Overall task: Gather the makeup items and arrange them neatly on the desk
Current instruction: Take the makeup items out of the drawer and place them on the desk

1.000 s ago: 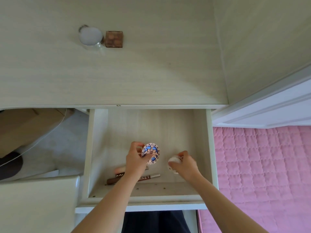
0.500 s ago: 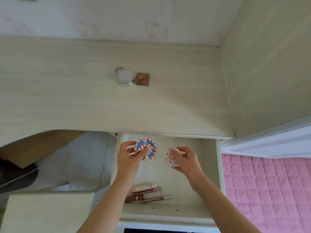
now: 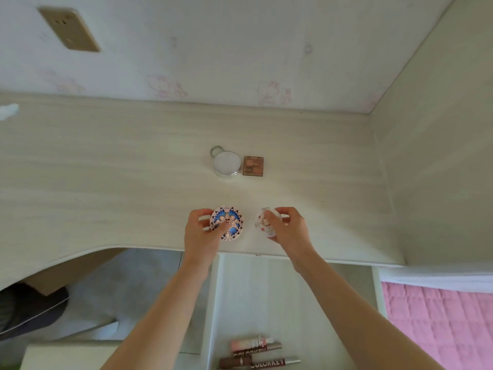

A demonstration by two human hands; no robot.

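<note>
Both arms are reaching forward over the open drawer (image 3: 280, 303) to the front part of the desk (image 3: 106, 182). The left hand (image 3: 202, 233) is gripping a round patterned compact (image 3: 227, 222), blue and pink on its lid, with the thumb lying across its near edge and the fingers curling round its left side. The right hand (image 3: 289, 229) is holding a small white case (image 3: 266, 222) with reddish marks, fingers wrapping over its top and right side. Whether either item is touching the desk surface or hanging just above it, I cannot tell. The two items are sitting side by side, apart from each other. Farther back on the desk, a round white jar (image 3: 226, 164) with a metal ring (image 3: 216, 150) behind it is standing just beside a square brown palette (image 3: 253, 166). Down in the drawer, near its front, three makeup tubes are lying close together: a pale pink tube (image 3: 250, 343) and two brown tubes (image 3: 256, 362) lettered COLORKEY. A pink quilted bed cover (image 3: 440, 329) is showing at lower right, and a beige wall socket (image 3: 69, 29) at upper left.
</note>
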